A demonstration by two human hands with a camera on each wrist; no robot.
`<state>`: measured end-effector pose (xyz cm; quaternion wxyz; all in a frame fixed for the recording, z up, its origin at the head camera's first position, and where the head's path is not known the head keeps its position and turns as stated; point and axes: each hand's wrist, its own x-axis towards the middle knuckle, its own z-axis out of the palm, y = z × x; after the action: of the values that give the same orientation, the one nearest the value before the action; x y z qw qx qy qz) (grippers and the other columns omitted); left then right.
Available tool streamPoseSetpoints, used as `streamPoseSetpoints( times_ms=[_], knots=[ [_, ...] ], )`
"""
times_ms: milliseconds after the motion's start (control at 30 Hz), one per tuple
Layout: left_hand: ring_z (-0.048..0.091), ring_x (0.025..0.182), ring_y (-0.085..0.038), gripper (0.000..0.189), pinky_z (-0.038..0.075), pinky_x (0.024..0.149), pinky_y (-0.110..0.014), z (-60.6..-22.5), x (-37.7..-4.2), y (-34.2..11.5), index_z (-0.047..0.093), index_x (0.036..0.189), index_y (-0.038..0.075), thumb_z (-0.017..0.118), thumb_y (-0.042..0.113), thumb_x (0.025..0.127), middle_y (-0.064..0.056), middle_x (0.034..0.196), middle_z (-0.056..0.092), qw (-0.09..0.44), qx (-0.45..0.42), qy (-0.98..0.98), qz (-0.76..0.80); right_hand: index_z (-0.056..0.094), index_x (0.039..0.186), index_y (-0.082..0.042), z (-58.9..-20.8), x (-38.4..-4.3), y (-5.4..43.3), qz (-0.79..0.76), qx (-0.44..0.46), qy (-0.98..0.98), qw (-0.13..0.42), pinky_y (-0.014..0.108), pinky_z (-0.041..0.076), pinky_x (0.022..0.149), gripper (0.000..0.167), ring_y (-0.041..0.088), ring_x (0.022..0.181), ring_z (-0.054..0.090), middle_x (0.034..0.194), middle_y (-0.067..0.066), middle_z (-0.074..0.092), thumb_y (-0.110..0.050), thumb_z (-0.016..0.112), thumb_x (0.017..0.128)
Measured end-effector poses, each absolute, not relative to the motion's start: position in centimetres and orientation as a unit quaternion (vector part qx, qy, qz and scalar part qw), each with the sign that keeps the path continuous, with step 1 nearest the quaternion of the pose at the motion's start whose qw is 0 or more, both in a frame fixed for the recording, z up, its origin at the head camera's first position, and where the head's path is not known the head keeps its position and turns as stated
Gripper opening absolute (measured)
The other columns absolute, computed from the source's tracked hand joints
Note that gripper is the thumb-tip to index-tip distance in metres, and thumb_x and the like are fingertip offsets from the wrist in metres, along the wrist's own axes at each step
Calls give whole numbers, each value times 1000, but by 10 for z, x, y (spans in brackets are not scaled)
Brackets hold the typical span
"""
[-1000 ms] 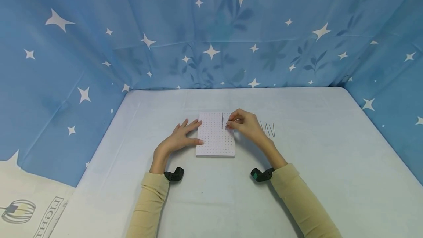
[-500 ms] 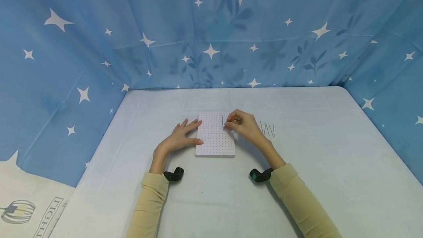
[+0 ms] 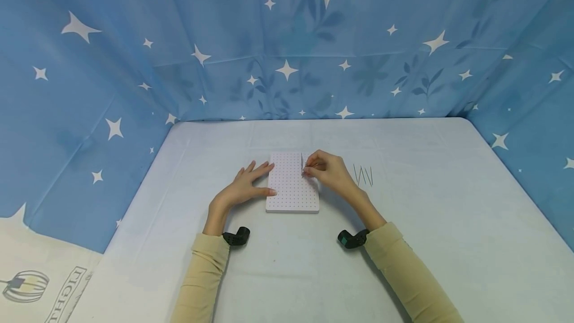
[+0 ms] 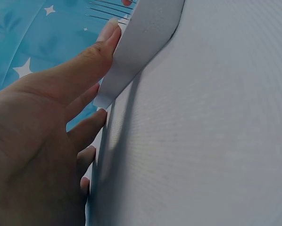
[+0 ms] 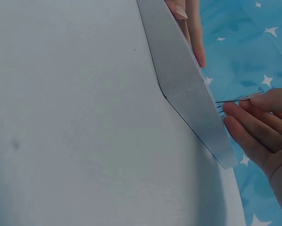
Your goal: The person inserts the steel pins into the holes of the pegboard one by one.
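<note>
A white board (image 3: 291, 198) with a grid of small holes lies mid-table. My left hand (image 3: 244, 188) rests spread at its left side, the thumb on the near part of that edge and fingertips at the far part. Several thin dark metal pins (image 4: 105, 10) stand in a row out of the board's face. Over the right half of the board, my right hand (image 3: 329, 169) pinches another thin metal pin (image 5: 237, 100) between thumb and fingers. That pin's tip meets the board face in the right wrist view, close to the standing pins.
Several loose thin pins (image 3: 363, 175) lie on the white tablecloth (image 3: 417, 203) to the right of the board, beyond my right wrist. A blue curtain with white stars (image 3: 287, 39) hangs behind the table and at both sides. Each wrist wears a black camera (image 3: 236, 236).
My right hand has shifted slightly left and toward me over the board, keeping its pin pinched. The left hand, the board and the loose pins stay where they were.
</note>
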<state>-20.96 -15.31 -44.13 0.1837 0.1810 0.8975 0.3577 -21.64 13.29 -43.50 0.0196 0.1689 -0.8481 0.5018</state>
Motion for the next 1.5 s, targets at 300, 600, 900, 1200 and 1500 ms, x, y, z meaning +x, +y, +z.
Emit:
streamPoseSetpoints(
  times_ms=[300,600,900,1200,1500],
  knots=[
    [-4,161,-34,87,-9,128,-56,-440,-209,-153,33,163,20,76,43,91,-6,172,20,184,183,897,358,71,99,-7,-439,-216,130,461,197,-865,37,39,62,86,9,24,91,76,95,7,77,-5,76,92],
    [-5,161,-33,87,-9,128,-56,-441,-209,-152,34,163,21,77,44,90,-5,172,20,185,181,897,359,75,97,-7,-438,-214,126,435,192,-879,39,36,61,79,5,20,84,73,93,6,78,-5,75,92],
    [-5,161,-33,88,-10,128,-55,-441,-209,-152,33,163,21,76,45,91,-5,172,20,186,182,897,357,79,97,-8,-438,-213,125,404,192,-894,38,31,58,73,5,17,80,69,91,3,77,-10,77,93],
    [-6,161,-31,88,-11,129,-53,-441,-208,-152,33,163,22,77,45,90,-3,172,20,188,176,896,362,80,98,-10,-437,-212,126,387,190,-902,21,30,56,75,7,16,83,67,91,2,76,-9,77,92],
    [-5,161,-35,87,-11,128,-57,-440,-207,-152,34,163,19,77,42,90,-8,172,21,186,181,892,370,78,101,-11,-425,-215,142,388,202,-899,-13,37,59,80,9,19,87,70,92,2,75,-9,75,92]
  ],
)
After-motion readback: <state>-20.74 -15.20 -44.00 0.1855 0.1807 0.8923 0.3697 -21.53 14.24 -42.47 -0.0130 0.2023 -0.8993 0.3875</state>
